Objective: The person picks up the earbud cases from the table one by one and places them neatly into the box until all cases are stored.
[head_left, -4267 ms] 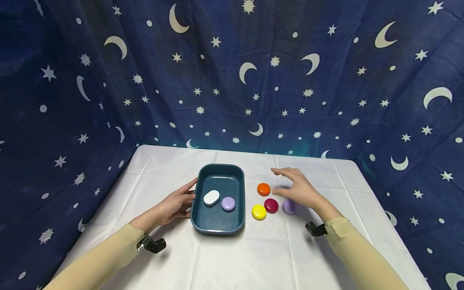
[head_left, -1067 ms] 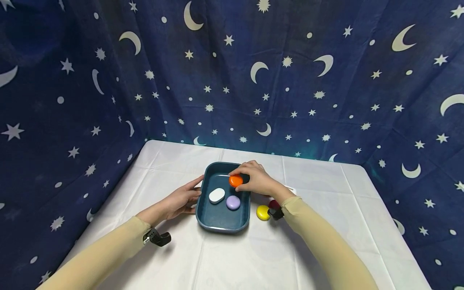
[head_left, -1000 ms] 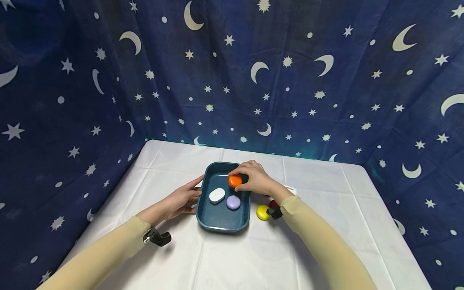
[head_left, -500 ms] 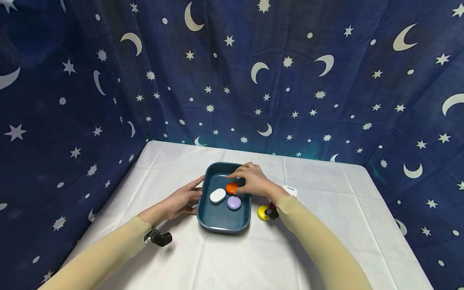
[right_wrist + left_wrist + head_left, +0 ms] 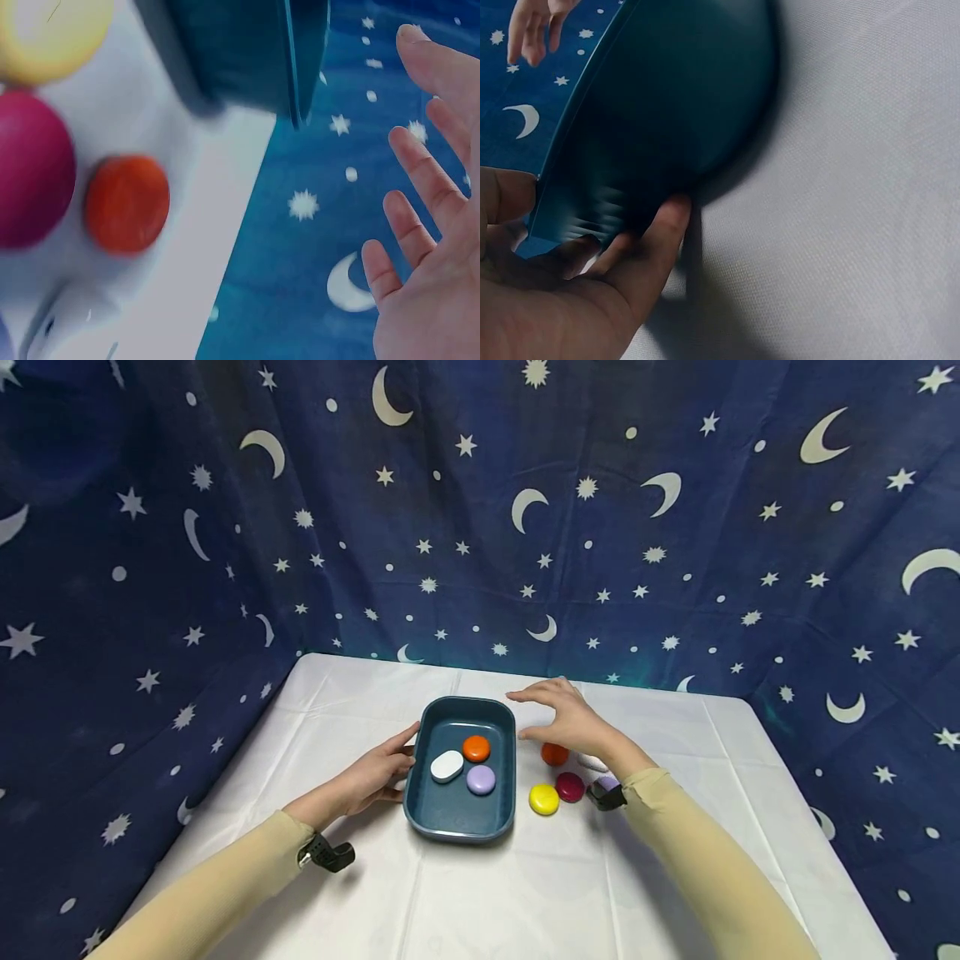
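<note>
The dark teal tray [image 5: 459,827] sits on the white-covered table. In it lie a glossy orange disc [image 5: 476,748], a white oval piece [image 5: 447,767] and a lilac disc [image 5: 481,780]. My left hand [image 5: 367,785] touches the tray's left outer wall with extended fingers, as the left wrist view also shows. To the right of the tray my right hand [image 5: 570,718] hovers with fingers spread, holding nothing. Below it on the cloth are a second orange disc [image 5: 555,755], a crimson disc [image 5: 570,787] and a yellow disc [image 5: 543,799].
A second lilac piece [image 5: 609,782] and a white object [image 5: 592,763] are partly hidden by the right wrist and its camera. Behind the table [image 5: 450,902] hangs a dark blue curtain [image 5: 465,527] with moons and stars.
My right hand carried an orange disc into the tray, let go of it beside the white and lilac pieces, then moved out to the right. My left hand stayed at the tray's side.
</note>
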A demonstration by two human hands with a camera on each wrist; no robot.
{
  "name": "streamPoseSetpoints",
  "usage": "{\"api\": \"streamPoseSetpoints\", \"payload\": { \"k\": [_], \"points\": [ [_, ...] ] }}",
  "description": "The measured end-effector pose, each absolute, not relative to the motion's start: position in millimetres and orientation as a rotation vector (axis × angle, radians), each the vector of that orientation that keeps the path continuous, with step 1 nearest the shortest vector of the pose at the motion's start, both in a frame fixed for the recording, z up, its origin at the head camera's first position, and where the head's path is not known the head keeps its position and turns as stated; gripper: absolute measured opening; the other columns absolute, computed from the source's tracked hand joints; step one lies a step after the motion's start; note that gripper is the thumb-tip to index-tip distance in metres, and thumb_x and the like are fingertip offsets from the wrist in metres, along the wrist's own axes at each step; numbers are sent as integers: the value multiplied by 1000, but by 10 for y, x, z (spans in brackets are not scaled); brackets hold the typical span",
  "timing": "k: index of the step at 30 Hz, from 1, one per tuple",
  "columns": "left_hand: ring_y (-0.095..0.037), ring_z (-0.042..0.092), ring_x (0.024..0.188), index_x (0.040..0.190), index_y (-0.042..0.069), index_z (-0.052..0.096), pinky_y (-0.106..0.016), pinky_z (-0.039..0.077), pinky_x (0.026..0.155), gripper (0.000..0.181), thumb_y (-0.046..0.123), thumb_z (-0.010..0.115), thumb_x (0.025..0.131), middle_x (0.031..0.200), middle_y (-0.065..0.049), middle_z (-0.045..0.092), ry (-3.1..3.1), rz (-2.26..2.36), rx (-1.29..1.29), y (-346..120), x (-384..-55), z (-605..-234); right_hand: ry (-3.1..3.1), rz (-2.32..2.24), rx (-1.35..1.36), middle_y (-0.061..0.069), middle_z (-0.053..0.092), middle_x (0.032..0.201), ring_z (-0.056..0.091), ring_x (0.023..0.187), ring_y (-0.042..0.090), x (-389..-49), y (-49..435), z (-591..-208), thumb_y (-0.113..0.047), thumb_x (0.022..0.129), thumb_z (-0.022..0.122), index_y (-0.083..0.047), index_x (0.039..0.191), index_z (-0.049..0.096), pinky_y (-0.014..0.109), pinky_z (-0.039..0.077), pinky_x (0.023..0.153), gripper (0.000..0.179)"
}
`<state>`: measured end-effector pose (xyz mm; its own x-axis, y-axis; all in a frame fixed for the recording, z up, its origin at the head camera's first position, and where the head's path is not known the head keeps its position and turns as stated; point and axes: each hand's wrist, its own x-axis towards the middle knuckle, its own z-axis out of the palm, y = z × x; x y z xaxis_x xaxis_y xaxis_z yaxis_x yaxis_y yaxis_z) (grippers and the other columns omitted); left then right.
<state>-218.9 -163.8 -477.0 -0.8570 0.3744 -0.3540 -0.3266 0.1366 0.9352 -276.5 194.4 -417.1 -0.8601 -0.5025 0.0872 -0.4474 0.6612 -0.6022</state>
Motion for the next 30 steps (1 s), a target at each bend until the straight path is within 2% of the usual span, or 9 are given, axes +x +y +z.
{"api": "streamPoseSetpoints", "payload": {
  "k": [6,13,20,30],
  "points": [
    [-33,55,125,165,36,19,-43,54,76,71,12,47,104,163,-21,27,1899,1767,36,-1650,-2178,-4757,2822,-970,-689,-4,53,145,33,135,24,-2728,2248,-4178,-36,86,83,-37,143,61,61,32,107,62],
    [-33,55,128,165,36,20,-43,54,76,70,12,46,103,164,-22,26,1900,1763,18,-1637,-2183,-4759,2870,-915,-553,5,54,146,31,138,33,-2668,2642,-4382,-29,86,83,-30,144,61,64,24,109,62],
    [-34,53,129,165,35,19,-42,54,75,69,13,45,104,163,-21,29,1906,1766,25,-1644,-2183,-4779,2884,-872,-449,9,60,139,35,134,36,-2610,2943,-4628,-31,85,84,-24,144,62,63,25,108,63],
    [-34,54,129,165,35,19,-42,54,76,70,13,45,104,163,-21,28,1899,1776,44,-1646,-2185,-4795,2888,-811,-356,6,65,131,42,124,35,-2617,3147,-4944,-42,79,87,-23,141,65,57,32,100,69]
  ]
}}
